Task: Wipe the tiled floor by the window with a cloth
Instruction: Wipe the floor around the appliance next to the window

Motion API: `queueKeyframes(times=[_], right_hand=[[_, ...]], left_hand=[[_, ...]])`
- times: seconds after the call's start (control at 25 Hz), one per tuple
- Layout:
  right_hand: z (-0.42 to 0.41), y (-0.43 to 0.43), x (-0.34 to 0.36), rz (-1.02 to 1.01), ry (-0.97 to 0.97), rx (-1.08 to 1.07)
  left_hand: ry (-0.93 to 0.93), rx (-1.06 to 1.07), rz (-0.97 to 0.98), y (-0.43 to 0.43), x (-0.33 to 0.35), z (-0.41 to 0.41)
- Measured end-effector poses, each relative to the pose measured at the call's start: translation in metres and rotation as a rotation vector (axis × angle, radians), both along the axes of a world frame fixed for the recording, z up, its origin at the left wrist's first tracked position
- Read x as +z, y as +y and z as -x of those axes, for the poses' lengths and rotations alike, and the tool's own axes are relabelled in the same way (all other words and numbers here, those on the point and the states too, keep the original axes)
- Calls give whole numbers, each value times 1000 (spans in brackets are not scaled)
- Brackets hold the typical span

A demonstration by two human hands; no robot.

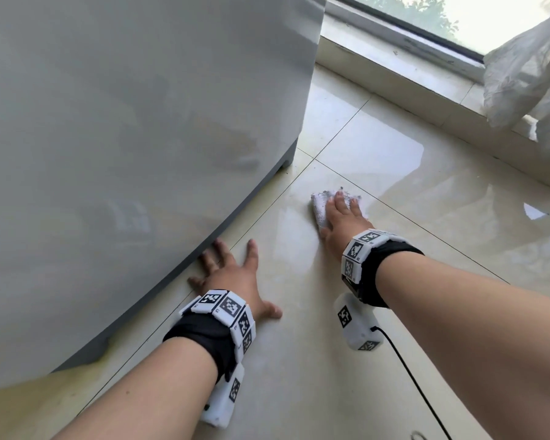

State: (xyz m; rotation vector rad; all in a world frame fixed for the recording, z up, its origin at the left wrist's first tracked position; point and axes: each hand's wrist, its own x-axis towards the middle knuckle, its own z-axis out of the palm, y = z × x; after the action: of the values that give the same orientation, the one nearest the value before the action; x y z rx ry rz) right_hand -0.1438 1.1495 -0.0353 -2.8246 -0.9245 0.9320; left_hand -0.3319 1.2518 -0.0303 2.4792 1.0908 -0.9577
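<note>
Glossy tiled floor (299, 376), white cloth (319, 207), grey cabinet (140, 122)

White cloth (320, 207) bunched flat on glossy beige tiled floor (394, 173)

The right hand (343, 217) covers most of the cloth (318, 207). Whether the left hand (232, 276) reaches its fingertips under the appliance (140, 122) cannot be told. The appliance is cut off top and left, the curtain (527, 74) at right.

Two hands: left hand (232, 277) near left, right hand (343, 217) farther right. One white cloth (319, 206). Two tagged wristbands (226, 312). Two white tagged boxes (356, 325). One black cable (410, 369), near right. One grey appliance (140, 138), left. One window (442, 14) and one white curtain (527, 74), far right.
</note>
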Motion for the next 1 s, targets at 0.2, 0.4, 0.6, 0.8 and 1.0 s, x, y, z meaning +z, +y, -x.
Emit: queueKeyframes(times=[0.2, 0.4, 0.6, 0.8, 1.0], right_hand=[[61, 23, 8, -91, 21, 365], [58, 11, 12, -89, 18, 471], [-11, -33, 6, -6, -69, -36], [-23, -60, 8, 62, -72, -198], [37, -30, 27, -30, -72, 184]], left_hand=[[-3, 26, 36, -14, -7, 1], [-6, 27, 23, -27, -3, 0], [0, 6, 13, -44, 2, 1], [9, 1, 40, -58, 6, 8], [8, 14, 65, -71, 8, 19]])
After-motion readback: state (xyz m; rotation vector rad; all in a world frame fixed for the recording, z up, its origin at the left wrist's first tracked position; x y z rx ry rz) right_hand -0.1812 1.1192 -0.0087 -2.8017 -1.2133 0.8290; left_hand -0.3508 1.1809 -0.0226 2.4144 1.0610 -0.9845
